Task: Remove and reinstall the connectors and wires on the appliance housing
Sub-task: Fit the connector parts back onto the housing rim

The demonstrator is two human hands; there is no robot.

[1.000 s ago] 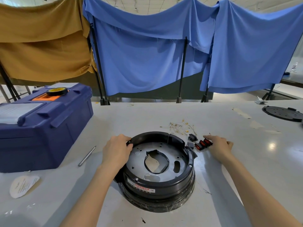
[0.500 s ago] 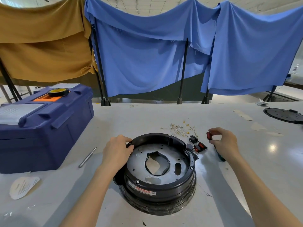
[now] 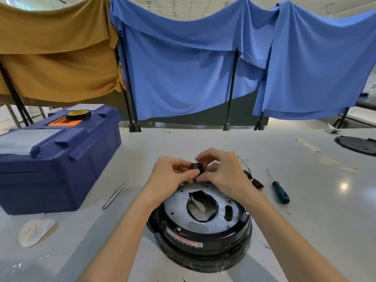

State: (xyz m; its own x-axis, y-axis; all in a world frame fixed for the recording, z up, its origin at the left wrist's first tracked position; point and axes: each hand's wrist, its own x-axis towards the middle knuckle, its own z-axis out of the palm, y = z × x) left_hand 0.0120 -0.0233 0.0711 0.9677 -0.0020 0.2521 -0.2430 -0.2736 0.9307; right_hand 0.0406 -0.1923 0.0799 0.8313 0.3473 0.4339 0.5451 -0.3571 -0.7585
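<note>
The round black appliance housing (image 3: pixel 201 237) lies upside down on the white table, its grey metal base plate (image 3: pixel 221 212) facing up with a black-rimmed hole in the middle. Above its far rim my left hand (image 3: pixel 171 176) and my right hand (image 3: pixel 221 169) meet. Both pinch a small dark connector (image 3: pixel 197 167) between their fingertips. Loose red and black connectors (image 3: pixel 256 183) lie on the table just right of the housing. Thin wires (image 3: pixel 243 161) show behind my right hand, mostly hidden by it.
A green-handled screwdriver (image 3: pixel 279 192) lies right of the connectors. A metal rod (image 3: pixel 113 196) lies left of the housing, beside a large blue toolbox (image 3: pixel 59 161) with a tape roll (image 3: pixel 78 114) on top. A paper label (image 3: pixel 35 231) sits front left, a black disc (image 3: pixel 358 144) far right.
My right hand lifted a connector off the table and carried it left over the housing's far rim. My left hand left the rim and joined it on the connector.
</note>
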